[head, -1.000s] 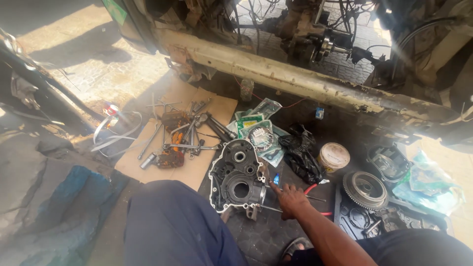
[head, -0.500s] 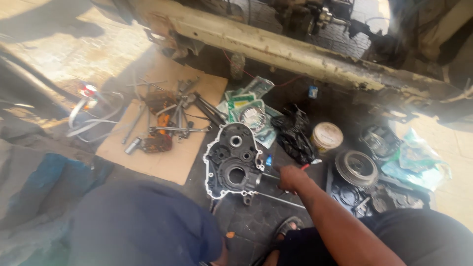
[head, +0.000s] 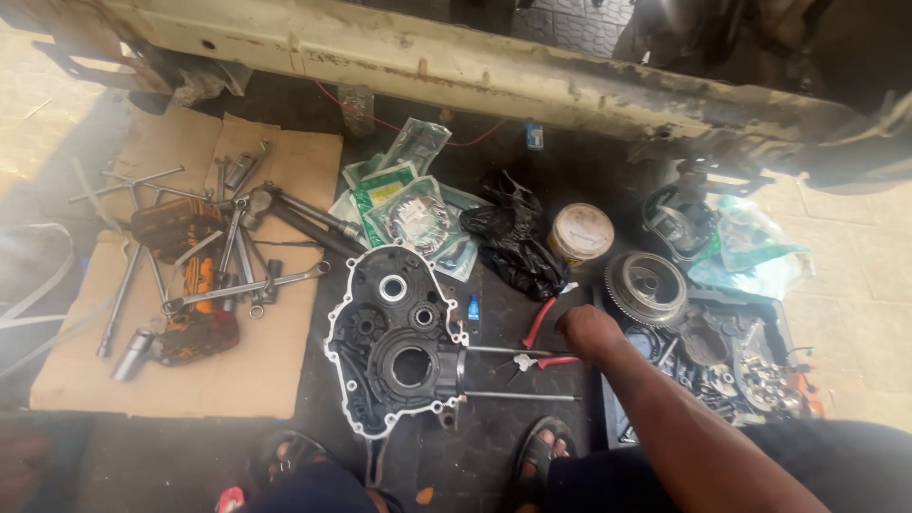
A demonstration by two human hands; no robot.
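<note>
Pliers (head: pixel 538 334) just beside right hand (head: pixel 587 331), red-handled.

An engine case (head: pixel 399 342) lies on the ground before the person's feet, pliers (head: pixel 543 340) just right of it under the right hand (head: pixel 589 331). Left, wrenches (head: pixel 233 256) lie on cardboard (head: pixel 275 370). Behind the case lie gasket packets (head: pixel 408 204); a tin (head: pixel 580 233) and a flywheel (head: pixel 647 287) sit right, beside a parts tray (head: pixel 760 313).

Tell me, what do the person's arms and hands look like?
Only one arm shows, the right one. The right hand is bare, with no glove, ring or watch. The forearm is bare too, with no sleeve in view. The left hand is out of the picture.
</note>
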